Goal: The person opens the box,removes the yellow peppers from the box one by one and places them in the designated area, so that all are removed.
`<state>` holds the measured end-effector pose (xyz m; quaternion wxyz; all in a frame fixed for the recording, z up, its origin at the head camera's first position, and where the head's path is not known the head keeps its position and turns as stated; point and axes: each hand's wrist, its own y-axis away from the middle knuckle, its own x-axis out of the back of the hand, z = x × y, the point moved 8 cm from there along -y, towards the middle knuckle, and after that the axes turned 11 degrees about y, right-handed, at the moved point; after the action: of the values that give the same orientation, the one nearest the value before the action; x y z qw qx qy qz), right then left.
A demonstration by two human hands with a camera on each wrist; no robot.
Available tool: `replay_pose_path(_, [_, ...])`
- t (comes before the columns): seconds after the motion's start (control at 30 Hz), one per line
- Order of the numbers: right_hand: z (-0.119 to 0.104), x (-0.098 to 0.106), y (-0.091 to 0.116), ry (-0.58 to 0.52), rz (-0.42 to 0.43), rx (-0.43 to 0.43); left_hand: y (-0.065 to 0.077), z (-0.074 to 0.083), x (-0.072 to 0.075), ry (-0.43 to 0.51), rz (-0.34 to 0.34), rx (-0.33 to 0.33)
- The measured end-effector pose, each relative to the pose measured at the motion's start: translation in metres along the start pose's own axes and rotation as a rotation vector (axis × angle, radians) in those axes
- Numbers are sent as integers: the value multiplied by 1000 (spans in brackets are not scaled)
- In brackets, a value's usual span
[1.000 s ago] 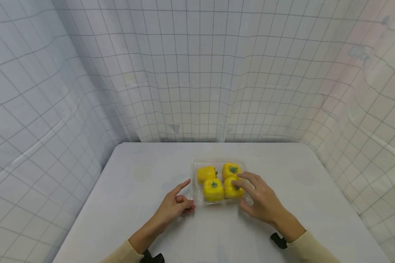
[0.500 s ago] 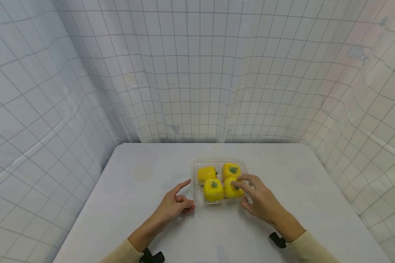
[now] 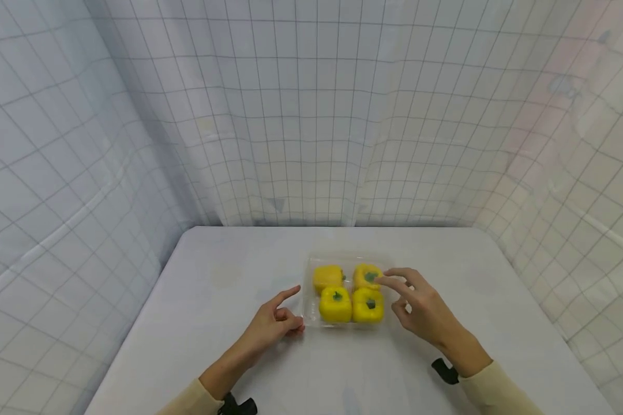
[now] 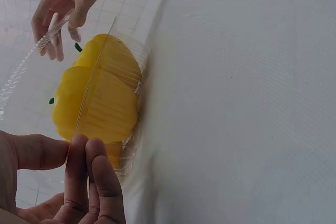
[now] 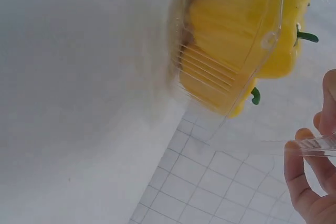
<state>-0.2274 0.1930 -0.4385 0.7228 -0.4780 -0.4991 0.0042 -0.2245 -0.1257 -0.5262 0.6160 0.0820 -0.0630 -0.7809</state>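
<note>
Several yellow bell peppers [image 3: 335, 304] with green stems sit in a clear plastic clamshell container [image 5: 207, 72] on the table. At its near left corner, my left hand [image 3: 277, 319] pinches the thin rim between thumb and fingers [image 4: 79, 163], close beside the peppers. To the right of the peppers, my right hand [image 3: 420, 305] holds the edge of the clear lid [image 5: 315, 145] with thumb and fingers. That lid stands raised off the tray at an angle, its edge apart from the rim in the right wrist view. Its outline is faint in the head view.
A white table [image 3: 228, 265] lies under the container. White curtains with a grid pattern [image 3: 301, 115] hang behind it and along both sides. A black wrist mount [image 3: 239, 405] shows at the left sleeve, another [image 3: 445, 372] at the right.
My right hand has moved right, away from the front right pepper, with the lid edge lifting. The peppers show slightly lower in the head view. My left hand stays nearly still.
</note>
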Motion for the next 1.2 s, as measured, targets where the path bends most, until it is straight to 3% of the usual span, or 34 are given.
replay_pose_path(0.2, [10,3,-5,-32,8,-75,2,-1,-3,-18,9,18])
replay_pose_path(0.57, [32,9,-21,-83,183,-206,3,-5,-5,-13,13,19])
replay_pose_path(0.73, [43,3,-30,-151,171,-290,2,-7,-5,-24,17,17])
replay_pose_path(0.97, [55,-7,-34,-275,164,-480,3,-7,-5,-26,21,25])
replay_pose_path(1.2, [62,-18,-38,-362,174,-495,4,-8,-7,-26,23,31])
